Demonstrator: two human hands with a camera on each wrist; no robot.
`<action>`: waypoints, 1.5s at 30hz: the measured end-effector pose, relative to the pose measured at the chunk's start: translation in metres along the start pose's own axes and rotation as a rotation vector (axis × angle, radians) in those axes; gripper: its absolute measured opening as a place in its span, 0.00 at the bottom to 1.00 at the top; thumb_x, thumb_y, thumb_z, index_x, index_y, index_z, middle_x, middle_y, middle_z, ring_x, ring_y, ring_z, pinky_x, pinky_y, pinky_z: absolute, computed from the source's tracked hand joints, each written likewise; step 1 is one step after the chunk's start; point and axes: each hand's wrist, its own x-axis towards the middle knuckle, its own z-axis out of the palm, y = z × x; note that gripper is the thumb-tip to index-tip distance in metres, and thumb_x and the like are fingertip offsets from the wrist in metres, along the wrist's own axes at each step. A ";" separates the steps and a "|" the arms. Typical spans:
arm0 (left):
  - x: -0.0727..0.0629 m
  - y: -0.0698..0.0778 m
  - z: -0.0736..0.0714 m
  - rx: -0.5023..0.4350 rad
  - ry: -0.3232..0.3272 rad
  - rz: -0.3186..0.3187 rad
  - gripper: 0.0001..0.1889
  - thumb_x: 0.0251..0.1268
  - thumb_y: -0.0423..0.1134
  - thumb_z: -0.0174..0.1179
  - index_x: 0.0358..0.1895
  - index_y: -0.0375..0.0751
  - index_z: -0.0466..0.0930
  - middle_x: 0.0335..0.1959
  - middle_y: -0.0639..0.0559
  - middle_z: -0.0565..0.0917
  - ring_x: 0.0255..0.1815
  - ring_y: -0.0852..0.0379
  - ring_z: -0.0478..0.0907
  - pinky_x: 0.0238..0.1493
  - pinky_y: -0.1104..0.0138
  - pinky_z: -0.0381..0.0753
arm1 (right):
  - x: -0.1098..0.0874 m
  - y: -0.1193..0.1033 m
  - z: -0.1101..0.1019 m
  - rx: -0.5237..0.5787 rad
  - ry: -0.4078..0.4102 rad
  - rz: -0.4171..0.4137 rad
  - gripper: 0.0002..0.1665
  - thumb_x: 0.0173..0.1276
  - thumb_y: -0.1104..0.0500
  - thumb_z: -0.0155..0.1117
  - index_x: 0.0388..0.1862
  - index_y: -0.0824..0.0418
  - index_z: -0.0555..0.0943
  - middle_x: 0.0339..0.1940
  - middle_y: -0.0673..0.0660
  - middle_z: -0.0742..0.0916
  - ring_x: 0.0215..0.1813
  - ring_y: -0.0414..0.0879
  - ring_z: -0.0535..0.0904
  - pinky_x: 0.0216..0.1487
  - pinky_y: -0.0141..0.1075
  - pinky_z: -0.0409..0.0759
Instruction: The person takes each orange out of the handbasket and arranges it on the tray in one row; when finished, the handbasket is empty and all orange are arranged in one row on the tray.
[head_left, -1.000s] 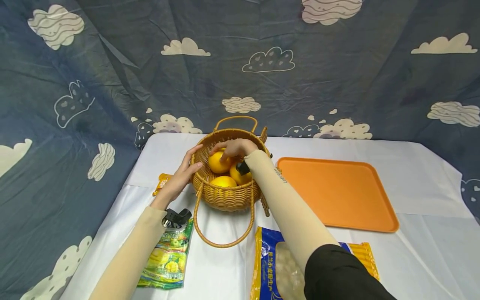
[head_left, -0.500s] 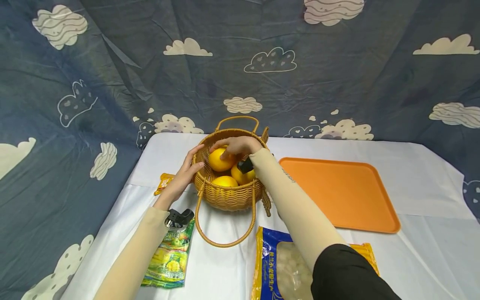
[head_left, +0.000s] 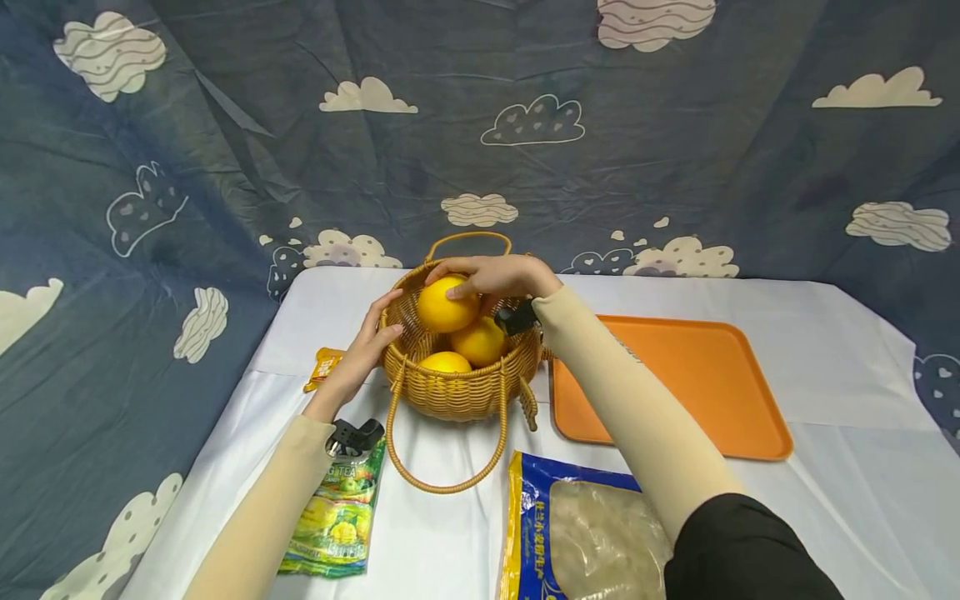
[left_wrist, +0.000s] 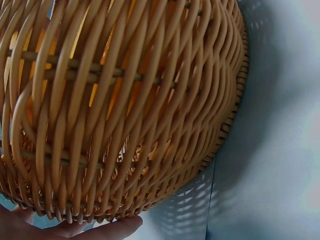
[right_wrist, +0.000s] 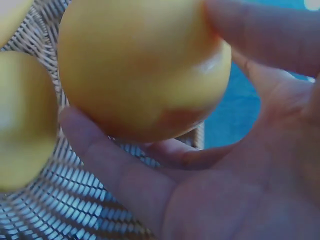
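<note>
At the table's middle stands a round wicker basket (head_left: 457, 400) with two loop handles, one folded down toward the front. My right hand (head_left: 498, 277) grips an orange (head_left: 442, 307) in the basket's mouth, thumb on one side and fingers round the other. The right wrist view shows this orange (right_wrist: 140, 65) large between thumb and fingers. Below it, another orange (head_left: 480, 340) and a further orange (head_left: 446, 362) lie inside the basket. My left hand (head_left: 362, 350) rests on the left rim, thumb and fingers spread. In the left wrist view its fingers (left_wrist: 117, 229) lie straight along the wicker.
An orange tray (head_left: 690, 375) lies right of the basket. In front are a green candy bag (head_left: 330, 517) at left and a blue-and-yellow food bag (head_left: 600, 533) at right. A small orange packet (head_left: 322, 368) is beside the left hand. Patterned cloth (head_left: 660, 167) hangs behind.
My right hand has risen with the orange and shifted slightly right, showing more of the oranges beneath it. The left hand stays at the rim.
</note>
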 end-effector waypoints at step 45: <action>0.010 -0.033 -0.004 0.018 0.029 0.060 0.30 0.74 0.46 0.43 0.75 0.59 0.47 0.76 0.49 0.41 0.72 0.39 0.49 0.59 0.37 0.60 | -0.174 0.167 0.007 0.129 0.546 0.083 0.41 0.66 0.49 0.63 0.70 0.52 0.52 0.64 0.67 0.64 0.58 0.63 0.66 0.56 0.54 0.71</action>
